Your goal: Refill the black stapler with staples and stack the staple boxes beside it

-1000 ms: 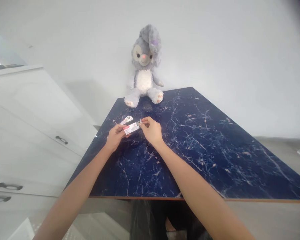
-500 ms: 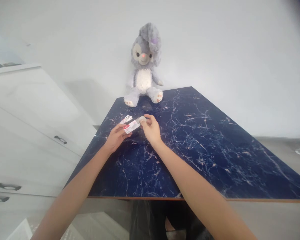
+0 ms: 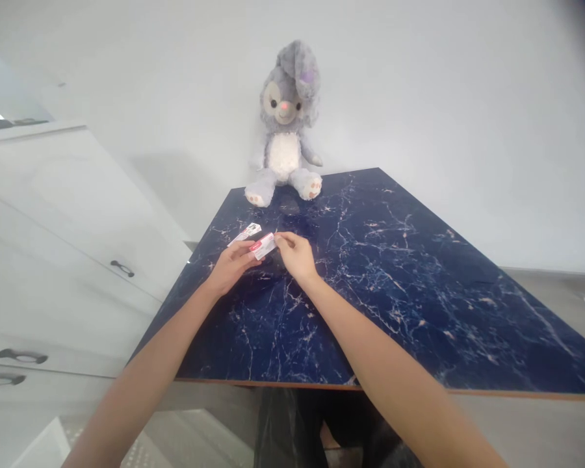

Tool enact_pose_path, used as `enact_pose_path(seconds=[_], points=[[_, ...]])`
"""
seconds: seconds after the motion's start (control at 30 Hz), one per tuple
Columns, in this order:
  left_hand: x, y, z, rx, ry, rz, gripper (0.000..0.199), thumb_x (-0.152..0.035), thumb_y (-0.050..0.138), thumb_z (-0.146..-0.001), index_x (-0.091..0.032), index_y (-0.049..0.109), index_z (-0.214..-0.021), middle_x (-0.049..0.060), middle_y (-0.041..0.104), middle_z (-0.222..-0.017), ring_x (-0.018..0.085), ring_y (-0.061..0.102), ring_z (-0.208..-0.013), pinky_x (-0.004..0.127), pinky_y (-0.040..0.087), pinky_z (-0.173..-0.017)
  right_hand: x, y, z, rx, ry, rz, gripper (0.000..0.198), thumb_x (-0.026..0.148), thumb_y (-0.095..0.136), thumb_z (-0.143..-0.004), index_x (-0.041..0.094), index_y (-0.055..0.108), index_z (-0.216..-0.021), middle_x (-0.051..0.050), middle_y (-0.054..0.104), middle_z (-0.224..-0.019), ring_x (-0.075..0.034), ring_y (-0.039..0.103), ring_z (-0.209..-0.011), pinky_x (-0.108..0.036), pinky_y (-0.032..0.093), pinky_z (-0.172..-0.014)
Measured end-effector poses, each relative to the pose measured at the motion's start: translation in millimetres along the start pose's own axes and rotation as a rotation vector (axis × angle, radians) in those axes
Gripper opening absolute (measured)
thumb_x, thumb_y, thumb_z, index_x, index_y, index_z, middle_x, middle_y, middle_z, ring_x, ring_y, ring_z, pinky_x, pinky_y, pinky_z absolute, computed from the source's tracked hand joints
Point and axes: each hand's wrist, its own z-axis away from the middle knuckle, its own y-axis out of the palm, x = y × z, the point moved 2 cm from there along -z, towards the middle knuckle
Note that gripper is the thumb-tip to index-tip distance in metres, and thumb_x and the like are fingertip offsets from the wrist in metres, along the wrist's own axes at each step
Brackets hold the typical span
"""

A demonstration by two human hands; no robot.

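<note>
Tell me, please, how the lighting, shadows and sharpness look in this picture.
Head view: soft light, faint shadow on the wall left of the toy rabbit; head view again: small print on the box in the left hand blurred, top right corner dark.

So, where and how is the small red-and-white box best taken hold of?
Probably by its opposite long edges near the left end, coming from the left: the small red-and-white box is narrow and oblong, with that end toward the left hand, while the right hand has its fingertips at the other end.
</note>
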Motion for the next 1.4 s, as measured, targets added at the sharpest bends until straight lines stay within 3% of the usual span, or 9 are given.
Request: enact_pose_path(seconds=[0.17, 0.37, 0.43, 0.53, 0.63, 0.8, 1.0, 1.1, 1.4], points=[[-5.3, -2.8, -2.5, -0.043, 0.068, -0.039, 0.032, -0.031, 0.083, -0.075, -0.021, 0.070, -0.103, 0.006, 0.073, -0.108, 0.019, 0.072, -0.085, 0.034, 0.059, -0.081, -1.1, 11.2, 6.8, 0.151, -0.033, -0.031, 0.026, 0.032, 0.058, -0.090, 0.024, 0.068, -0.112, -0.004, 0.073, -0.115, -0.018, 0.069, -0.099, -0.034, 0.054, -0.093], [-24.7, -45.2, -14.0, -0.454, 0.328, -0.030, 0.035, -0.038, 0.078, -0.077, -0.023, 0.068, -0.107, 0.004, 0.074, -0.099, 0.014, 0.071, -0.079, 0.025, 0.056, -0.071, 1.7, 7.8, 11.9, 0.021, -0.107, 0.337, 0.042, 0.030, 0.055, -0.090, 0.020, 0.054, -0.131, -0.010, 0.067, -0.121, -0.021, 0.065, -0.102, -0.038, 0.051, -0.095], [-24.4, -68.7, -17.7, -0.599, 0.329, -0.110, 0.036, -0.038, 0.076, -0.078, -0.023, 0.068, -0.109, 0.005, 0.073, -0.102, 0.012, 0.069, -0.076, 0.021, 0.052, -0.064, 1.2, 6.1, 13.7, 0.028, -0.167, 0.525, 0.044, 0.026, 0.053, -0.090, 0.017, 0.053, -0.133, -0.013, 0.064, -0.124, -0.025, 0.060, -0.113, -0.042, 0.045, -0.103], [-11.1, -98.1, -22.5, -0.721, 0.173, -0.289, 0.038, -0.038, 0.077, -0.074, -0.019, 0.070, -0.106, 0.006, 0.074, -0.095, 0.015, 0.069, -0.078, 0.021, 0.048, -0.061, -3.4, 4.9, 14.9, 0.051, -0.180, 0.728, 0.053, 0.023, 0.051, -0.088, 0.010, 0.048, -0.140, -0.018, 0.059, -0.132, -0.030, 0.052, -0.124, -0.046, 0.039, -0.109], [4.4, -107.7, -26.3, -0.614, 0.044, -0.515, 0.036, -0.040, 0.076, -0.074, -0.019, 0.074, -0.102, 0.007, 0.075, -0.094, 0.019, 0.068, -0.083, 0.027, 0.051, -0.070, -8.9, 5.3, 13.7, 0.095, -0.180, 0.800, 0.062, 0.024, 0.051, -0.087, 0.008, 0.040, -0.146, -0.020, 0.053, -0.140, -0.032, 0.048, -0.130, -0.047, 0.036, -0.111], [-3.9, -94.8, -21.6, -0.502, 0.149, -0.776, 0.028, -0.039, 0.068, -0.083, -0.022, 0.074, -0.104, 0.006, 0.074, -0.106, 0.024, 0.065, -0.097, 0.035, 0.049, -0.090, -12.4, -0.7, 3.5, 0.133, -0.184, 0.846, 0.071, 0.027, 0.054, -0.086, 0.009, 0.032, -0.151, -0.020, 0.042, -0.151, -0.033, 0.037, -0.141, -0.048, 0.032, -0.115], [-29.4, -71.9, -7.8, -0.184, 0.280, -0.987, 0.061, -0.037, 0.083, -0.069, -0.025, 0.067, -0.126, 0.007, 0.073, -0.108, 0.031, 0.056, -0.114, 0.047, 0.035, -0.108, -14.6, -7.0, -5.8, 0.212, -0.116, 0.878, 0.079, 0.035, 0.057, -0.085, 0.009, 0.028, -0.154, -0.019, 0.055, -0.141, -0.037, 0.049, -0.128, -0.051, 0.039, -0.107], [-29.0, -66.0, -5.2, -0.133, 0.295, -1.021, 0.070, -0.033, 0.087, -0.063, -0.028, 0.066, -0.129, 0.008, 0.072, -0.107, 0.035, 0.051, -0.117, 0.050, 0.034, -0.109, -15.1, -5.6, -4.1, 0.227, -0.119, 0.897, 0.079, 0.036, 0.058, -0.084, 0.011, 0.030, -0.154, -0.018, 0.052, -0.144, -0.038, 0.047, -0.129, -0.052, 0.038, -0.107], [-20.3, -61.8, -8.8, -0.115, 0.298, -1.106, 0.060, -0.031, 0.085, -0.064, -0.030, 0.071, -0.122, 0.007, 0.072, -0.110, 0.035, 0.056, -0.105, 0.049, 0.042, -0.100, -6.9, -6.7, -1.0, 0.261, -0.141, 0.834, 0.073, 0.035, 0.057, -0.086, 0.014, 0.033, -0.152, -0.016, 0.060, -0.134, -0.033, 0.055, -0.121, -0.049, 0.041, -0.105]])
